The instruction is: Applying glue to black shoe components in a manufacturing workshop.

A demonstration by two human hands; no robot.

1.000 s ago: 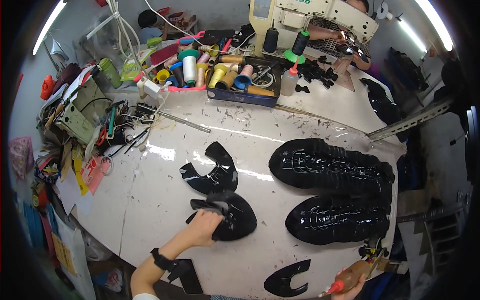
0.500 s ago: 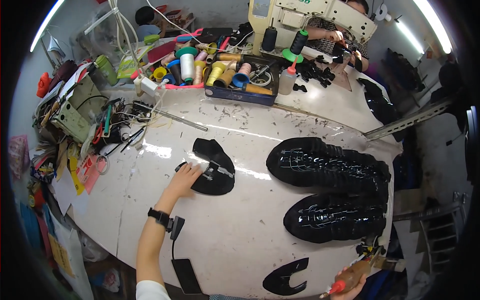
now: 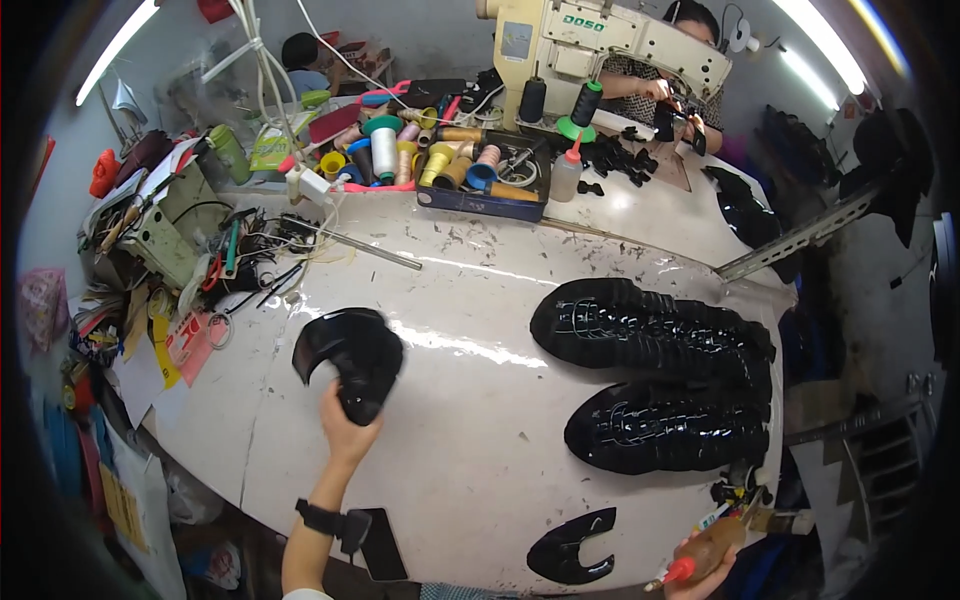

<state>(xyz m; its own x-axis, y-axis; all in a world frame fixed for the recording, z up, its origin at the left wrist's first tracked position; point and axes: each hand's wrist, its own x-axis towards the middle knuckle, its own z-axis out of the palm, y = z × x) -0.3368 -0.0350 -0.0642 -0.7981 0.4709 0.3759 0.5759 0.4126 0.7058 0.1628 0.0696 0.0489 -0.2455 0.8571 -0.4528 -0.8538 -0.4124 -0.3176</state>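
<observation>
My left hand [image 3: 347,428] is closed on a glossy black shoe-upper piece [image 3: 368,350], curved and partly blurred, held up at the left middle of the table. Its fingers are partly hidden behind the piece. At the lower right, my right hand [image 3: 716,580] is wrapped round a squeeze bottle [image 3: 712,548] of brown liquid with a red cap, its nozzle pointing left and down. A C-shaped black piece [image 3: 558,549] lies flat on the table just left of that bottle.
Two long rows of overlapping black shoe uppers [image 3: 645,325] lie at the right. A dark phone [image 3: 382,545] rests near the front edge. Farther back are a blue tray [image 3: 480,200] of thread spools, a metal rod [image 3: 370,248], clutter at left, and a co-worker's hands [image 3: 662,92] by a sewing machine [image 3: 640,50].
My left hand has gripped the black piece and lifted it off the table, moving it left and turning it. My right hand still holds the bottle in nearly the same place.
</observation>
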